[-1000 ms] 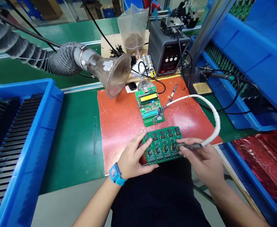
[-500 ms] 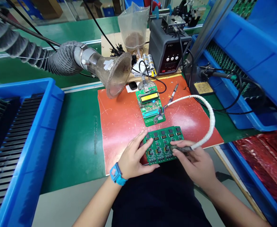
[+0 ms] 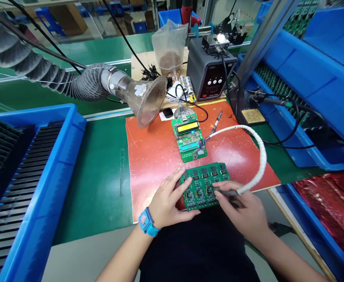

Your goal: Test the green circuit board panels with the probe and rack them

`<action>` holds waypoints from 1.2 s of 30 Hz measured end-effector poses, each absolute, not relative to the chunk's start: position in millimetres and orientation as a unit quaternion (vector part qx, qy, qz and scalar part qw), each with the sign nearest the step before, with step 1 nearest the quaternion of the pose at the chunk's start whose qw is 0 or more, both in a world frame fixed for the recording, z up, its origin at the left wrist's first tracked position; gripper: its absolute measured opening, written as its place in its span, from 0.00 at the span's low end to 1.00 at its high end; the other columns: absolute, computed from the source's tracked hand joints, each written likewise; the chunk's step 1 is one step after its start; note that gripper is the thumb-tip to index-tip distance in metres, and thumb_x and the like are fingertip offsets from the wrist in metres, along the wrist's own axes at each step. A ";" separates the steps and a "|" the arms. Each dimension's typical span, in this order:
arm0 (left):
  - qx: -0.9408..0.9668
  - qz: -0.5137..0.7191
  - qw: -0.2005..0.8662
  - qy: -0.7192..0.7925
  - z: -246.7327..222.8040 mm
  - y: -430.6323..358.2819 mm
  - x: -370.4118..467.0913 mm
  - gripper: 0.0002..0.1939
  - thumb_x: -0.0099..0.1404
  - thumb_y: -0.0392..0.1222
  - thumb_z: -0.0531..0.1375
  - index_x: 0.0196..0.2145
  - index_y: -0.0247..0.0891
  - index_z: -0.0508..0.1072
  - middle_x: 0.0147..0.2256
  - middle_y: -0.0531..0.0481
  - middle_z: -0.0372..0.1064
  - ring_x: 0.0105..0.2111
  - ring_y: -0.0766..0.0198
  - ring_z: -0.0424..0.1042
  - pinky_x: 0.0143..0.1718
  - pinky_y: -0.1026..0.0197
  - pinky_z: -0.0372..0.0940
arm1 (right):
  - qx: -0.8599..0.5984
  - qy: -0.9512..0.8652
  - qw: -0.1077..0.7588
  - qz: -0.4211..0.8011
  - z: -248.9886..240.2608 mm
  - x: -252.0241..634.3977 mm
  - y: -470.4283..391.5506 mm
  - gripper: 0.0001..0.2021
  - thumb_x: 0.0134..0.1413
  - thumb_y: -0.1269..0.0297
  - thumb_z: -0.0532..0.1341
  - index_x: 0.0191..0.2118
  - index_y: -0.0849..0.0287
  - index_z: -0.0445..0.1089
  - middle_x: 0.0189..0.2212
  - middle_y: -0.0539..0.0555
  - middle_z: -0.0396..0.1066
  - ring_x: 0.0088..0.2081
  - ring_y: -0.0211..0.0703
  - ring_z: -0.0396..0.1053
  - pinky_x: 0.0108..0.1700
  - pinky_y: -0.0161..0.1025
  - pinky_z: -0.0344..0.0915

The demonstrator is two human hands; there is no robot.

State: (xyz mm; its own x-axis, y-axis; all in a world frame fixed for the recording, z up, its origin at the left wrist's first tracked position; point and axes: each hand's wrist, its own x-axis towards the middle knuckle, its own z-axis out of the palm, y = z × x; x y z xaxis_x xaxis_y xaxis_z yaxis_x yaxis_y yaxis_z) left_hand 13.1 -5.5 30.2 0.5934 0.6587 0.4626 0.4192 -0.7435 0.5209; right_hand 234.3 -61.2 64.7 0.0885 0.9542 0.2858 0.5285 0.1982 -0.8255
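A green circuit board panel (image 3: 202,188) with several small digit displays lies at the front edge of the red mat (image 3: 151,156). My left hand (image 3: 170,197), fingers spread, rests on the panel's left side and lower edge. My right hand (image 3: 242,207) pinches a dark probe (image 3: 229,192) on a white wrapped cable (image 3: 262,156), its tip over the right-middle part of the panel. The cable runs to a green programmer board (image 3: 191,137) with a lit yellow screen, just behind the panel. The probe's tip is hidden by my fingers.
A fume funnel (image 3: 152,102) hangs at the back left. Behind the mat stands a soldering station (image 3: 209,70). A pen (image 3: 217,121) lies on the mat. Blue bins (image 3: 72,129) flank the bench; a sponge (image 3: 252,116) sits at right.
The whole view has shifted slightly, so the scene sits a little lower. Both hands keep about the same places on the panel and probe.
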 end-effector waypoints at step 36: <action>0.863 0.339 0.201 0.316 29.0 -5.9 14.0 0.43 0.55 0.56 0.68 0.62 0.38 0.57 0.62 0.33 0.55 0.62 0.42 0.58 0.56 0.40 0.64 | -0.583 -0.607 0.456 0.290 56.9 237.4 -65.2 0.04 0.61 0.69 0.61 0.40 0.53 0.67 0.40 0.53 0.74 0.40 0.44 0.74 0.37 0.37 0.72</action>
